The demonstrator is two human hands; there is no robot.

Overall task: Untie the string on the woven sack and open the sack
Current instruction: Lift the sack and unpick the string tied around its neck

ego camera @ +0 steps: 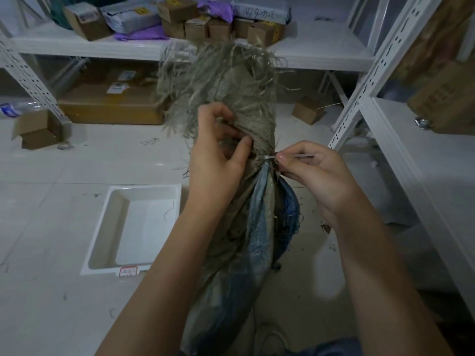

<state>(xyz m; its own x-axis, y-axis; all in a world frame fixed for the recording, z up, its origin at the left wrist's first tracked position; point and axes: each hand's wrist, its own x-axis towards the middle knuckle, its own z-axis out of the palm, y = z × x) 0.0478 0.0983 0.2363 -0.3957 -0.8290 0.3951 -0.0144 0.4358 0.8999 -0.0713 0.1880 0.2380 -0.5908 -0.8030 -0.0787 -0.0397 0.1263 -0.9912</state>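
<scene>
A grey-brown woven sack (246, 227) with blue patches stands upright in the middle of the floor. Its frayed top (218, 80) fans out above a tightly cinched neck. A thin white string (270, 157) is wound around that neck. My left hand (218, 155) grips the bunched fabric just above the tie, thumb pressed against the sack. My right hand (311, 170) pinches a loose end of the string between thumb and forefinger, pulled out to the right of the neck.
A white plastic tray (110, 227) lies on the tiled floor at the left. White metal shelving (365, 98) stands behind and to the right, loaded with cardboard boxes (195, 27) and parcels. A large flat box (110, 104) and a small open box (36, 129) sit on the floor.
</scene>
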